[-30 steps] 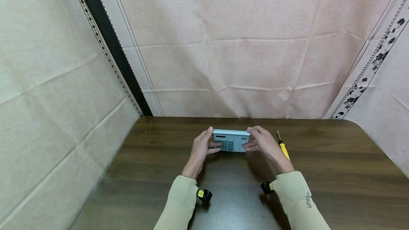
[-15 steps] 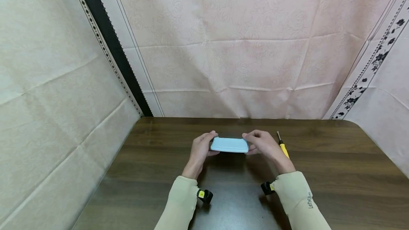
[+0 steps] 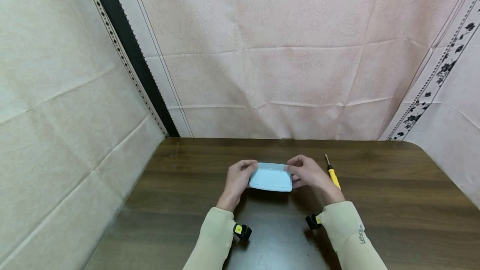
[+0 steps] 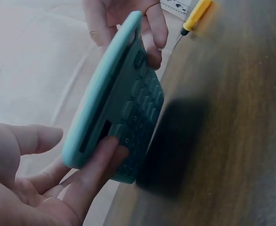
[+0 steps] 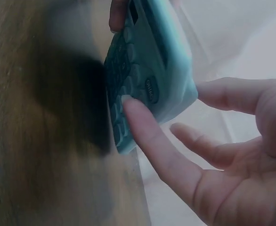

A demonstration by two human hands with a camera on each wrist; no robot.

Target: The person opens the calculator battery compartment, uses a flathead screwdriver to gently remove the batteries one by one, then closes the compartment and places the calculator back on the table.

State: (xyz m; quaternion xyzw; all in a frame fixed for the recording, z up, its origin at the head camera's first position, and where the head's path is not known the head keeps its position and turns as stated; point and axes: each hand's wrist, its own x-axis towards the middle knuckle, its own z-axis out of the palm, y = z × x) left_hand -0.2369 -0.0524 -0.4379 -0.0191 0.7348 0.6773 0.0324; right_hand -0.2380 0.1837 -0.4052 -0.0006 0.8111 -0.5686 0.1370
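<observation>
A light blue calculator (image 3: 271, 181) is held above the table, its plain back turned up toward the head camera. At its left end my left hand (image 3: 236, 179) grips it, thumb on the back side and fingers reaching under to the keys. My right hand (image 3: 310, 175) pinches the opposite end. In the left wrist view the calculator's keypad (image 4: 140, 103) faces down to the wood. The right wrist view shows a fingertip of the right hand (image 5: 213, 179) on the keys, with the thumb at the casing's edge.
Just right of the right hand, a screwdriver (image 3: 333, 176) with a yellow handle lies on the brown wooden table (image 3: 187, 220). A pale patterned cloth (image 3: 300, 74) hangs behind the table's far edge, and another cloth (image 3: 75, 157) covers the left side.
The calculator has been tipped over from keys facing the head camera to its back facing it. Both hands have turned with it and moved slightly nearer the body.
</observation>
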